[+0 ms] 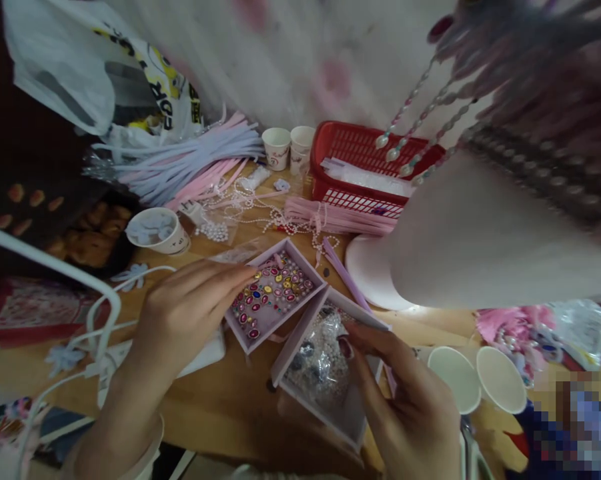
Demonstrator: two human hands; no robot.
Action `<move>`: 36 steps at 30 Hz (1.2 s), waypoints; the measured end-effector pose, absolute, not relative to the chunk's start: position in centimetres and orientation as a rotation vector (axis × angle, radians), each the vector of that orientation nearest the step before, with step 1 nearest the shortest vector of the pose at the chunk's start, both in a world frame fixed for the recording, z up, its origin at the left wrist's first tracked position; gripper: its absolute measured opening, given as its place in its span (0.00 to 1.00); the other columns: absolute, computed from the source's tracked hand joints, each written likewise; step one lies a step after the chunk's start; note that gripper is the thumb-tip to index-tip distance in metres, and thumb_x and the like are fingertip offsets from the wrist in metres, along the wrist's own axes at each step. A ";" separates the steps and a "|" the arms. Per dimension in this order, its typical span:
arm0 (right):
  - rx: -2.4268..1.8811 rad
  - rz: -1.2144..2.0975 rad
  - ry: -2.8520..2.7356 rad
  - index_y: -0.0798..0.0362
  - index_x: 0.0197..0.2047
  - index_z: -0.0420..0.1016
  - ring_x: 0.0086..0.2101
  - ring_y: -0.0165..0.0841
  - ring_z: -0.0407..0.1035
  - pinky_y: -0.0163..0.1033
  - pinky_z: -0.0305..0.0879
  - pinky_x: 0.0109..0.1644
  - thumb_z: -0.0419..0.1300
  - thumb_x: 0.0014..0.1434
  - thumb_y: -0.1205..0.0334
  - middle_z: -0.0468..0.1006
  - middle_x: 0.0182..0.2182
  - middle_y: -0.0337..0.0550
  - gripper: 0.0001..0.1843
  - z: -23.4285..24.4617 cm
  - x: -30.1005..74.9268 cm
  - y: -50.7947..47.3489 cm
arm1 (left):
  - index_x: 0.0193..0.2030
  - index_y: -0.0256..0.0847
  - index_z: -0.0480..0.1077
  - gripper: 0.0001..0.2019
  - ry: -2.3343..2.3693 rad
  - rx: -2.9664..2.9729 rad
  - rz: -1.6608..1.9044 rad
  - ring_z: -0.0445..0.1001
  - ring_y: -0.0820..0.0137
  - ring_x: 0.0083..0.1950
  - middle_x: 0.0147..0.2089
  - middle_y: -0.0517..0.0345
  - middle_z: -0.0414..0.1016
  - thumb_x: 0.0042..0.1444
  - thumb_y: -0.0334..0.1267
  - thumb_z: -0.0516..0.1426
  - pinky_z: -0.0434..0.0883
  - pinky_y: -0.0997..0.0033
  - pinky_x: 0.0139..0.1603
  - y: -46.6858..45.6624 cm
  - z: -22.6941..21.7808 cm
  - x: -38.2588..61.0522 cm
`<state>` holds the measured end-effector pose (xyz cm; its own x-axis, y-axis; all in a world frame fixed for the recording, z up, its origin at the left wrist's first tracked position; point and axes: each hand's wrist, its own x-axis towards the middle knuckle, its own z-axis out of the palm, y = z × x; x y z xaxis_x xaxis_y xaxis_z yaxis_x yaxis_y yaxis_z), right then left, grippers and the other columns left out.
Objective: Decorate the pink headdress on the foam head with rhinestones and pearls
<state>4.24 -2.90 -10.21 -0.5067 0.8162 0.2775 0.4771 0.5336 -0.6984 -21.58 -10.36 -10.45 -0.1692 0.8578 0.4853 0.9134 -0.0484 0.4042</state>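
Note:
My left hand (180,307) lies along the left side of a shallow lilac box (307,267), its fingers together over the rim and the thumb hidden. Red, pink, yellow and blue gems (267,290) are scattered inside with small pearls. A second, deeper pale box (337,423) adjoins it on the right. In it sits a crinkled clear plastic bag (325,347) among small pale beads. Dipping into this box, my right hand (410,400) pinches the bag's edge between thumb and index finger; the exact contact is partly hidden.
A white mannequin stand (460,247) with hanging bead strands rises at right. Behind are a red basket (325,153), paper cups (276,150) and fuzzy craft stems (195,157). A cup of pale pieces (163,233) and white cables (113,313) lie left. Two cups (455,380) lie right.

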 end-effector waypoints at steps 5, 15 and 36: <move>-1.048 0.739 -2.211 0.40 0.54 0.77 0.40 0.29 0.81 0.32 0.75 0.47 0.61 0.70 0.63 0.86 0.44 0.33 0.12 -11.1 4.5 -2.4 | 0.57 0.46 0.77 0.15 -2.311 -2.067 -0.920 0.85 0.68 0.50 0.55 0.60 0.86 0.71 0.31 0.53 0.80 0.68 0.54 -10.0 -10.3 -23.3; -0.904 0.703 -2.377 0.42 0.55 0.77 0.42 0.42 0.84 0.45 0.82 0.46 0.60 0.68 0.66 0.87 0.42 0.41 0.15 -11.1 5.5 -1.7 | 0.33 0.47 0.83 0.08 -2.385 -2.069 -0.201 0.73 0.54 0.48 0.37 0.53 0.77 0.64 0.35 0.63 0.67 0.52 0.49 -8.9 -10.5 -23.1; -1.061 1.091 -2.077 0.38 0.51 0.83 0.31 0.31 0.83 0.32 0.79 0.40 0.64 0.69 0.58 0.88 0.38 0.34 0.10 -10.4 4.1 -2.6 | 0.38 0.47 0.79 0.09 -2.358 -2.323 -0.746 0.72 0.62 0.50 0.40 0.61 0.78 0.70 0.37 0.59 0.58 0.50 0.60 -9.0 -9.0 -18.7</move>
